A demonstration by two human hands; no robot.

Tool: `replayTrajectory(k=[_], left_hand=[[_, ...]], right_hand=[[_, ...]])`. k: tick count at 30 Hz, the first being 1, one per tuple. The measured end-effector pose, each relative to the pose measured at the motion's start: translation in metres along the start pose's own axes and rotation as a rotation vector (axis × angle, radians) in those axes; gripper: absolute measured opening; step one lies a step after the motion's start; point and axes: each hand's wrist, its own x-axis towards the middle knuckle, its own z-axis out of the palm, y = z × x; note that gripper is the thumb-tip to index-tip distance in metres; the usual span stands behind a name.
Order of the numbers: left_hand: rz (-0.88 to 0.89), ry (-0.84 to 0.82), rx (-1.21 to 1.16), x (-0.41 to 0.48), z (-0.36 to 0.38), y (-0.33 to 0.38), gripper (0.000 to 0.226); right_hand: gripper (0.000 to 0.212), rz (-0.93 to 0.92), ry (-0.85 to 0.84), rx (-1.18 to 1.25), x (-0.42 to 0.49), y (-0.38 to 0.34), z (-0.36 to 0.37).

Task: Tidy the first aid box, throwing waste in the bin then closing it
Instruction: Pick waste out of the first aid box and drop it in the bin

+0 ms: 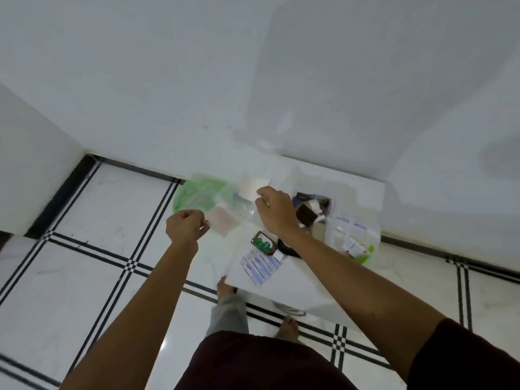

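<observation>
The green bin [194,194] stands on the floor by the wall, left of the white table [298,288]. My left hand [185,228] is closed over the bin's near edge and pinches a thin, clear plastic wrapper [225,220] with a pale pink patch. My right hand [277,209] is closed on the wrapper's other end, above the table's far left corner. The clear first aid box [353,235] sits open at the table's back right and holds a brown blister strip [305,215], sachets and a tube. A white roll [251,187] lies just beyond my right hand.
On the table near my right forearm lie a brown bottle with a green label [263,243], a blue and white leaflet [260,266] and a black round object [285,249]. My bare feet [226,287] stand at the table's front edge. White walls close the corner.
</observation>
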Motion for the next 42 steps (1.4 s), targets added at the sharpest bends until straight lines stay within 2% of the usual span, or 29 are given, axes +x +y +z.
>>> replayTrajectory(k=[4,8,11,16,20,25,28,33,36,42], left_hand=[[0.023,0.106,0.055,0.065,0.002,0.005,0.012],[-0.006,0.14,0.144,0.161,0.006,0.002,0.014],[-0.025,0.111,0.217,0.219,0.009,-0.001,0.015],[-0.041,0.062,0.389,0.36,0.012,-0.034,0.018],[-0.022,-0.007,0.496,0.451,0.023,-0.07,0.021],[-0.04,-0.054,0.552,0.525,0.038,-0.112,0.022],[-0.009,-0.073,0.669,0.546,0.039,-0.132,0.021],[0.061,-0.126,0.815,0.538,0.027,-0.145,0.027],[0.171,-0.173,0.856,0.521,0.02,-0.145,0.021],[0.398,-0.202,0.775,0.457,0.034,-0.107,0.019]], right_hand=[[0.024,0.143,-0.002,0.042,0.045,-0.018,0.046],[0.01,0.294,-0.027,0.012,0.109,-0.016,0.121],[0.012,0.418,-0.061,0.002,0.142,-0.007,0.166],[0.024,0.52,-0.112,-0.05,0.218,0.027,0.275],[0.022,0.584,-0.135,-0.066,0.27,0.073,0.348],[0.018,0.635,-0.167,-0.089,0.304,0.127,0.414],[0.014,0.63,-0.23,-0.081,0.309,0.148,0.441],[0.022,0.556,-0.23,-0.182,0.285,0.156,0.45],[0.021,0.412,-0.245,-0.269,0.269,0.15,0.44],[0.022,0.123,-0.204,-0.351,0.256,0.119,0.381]])
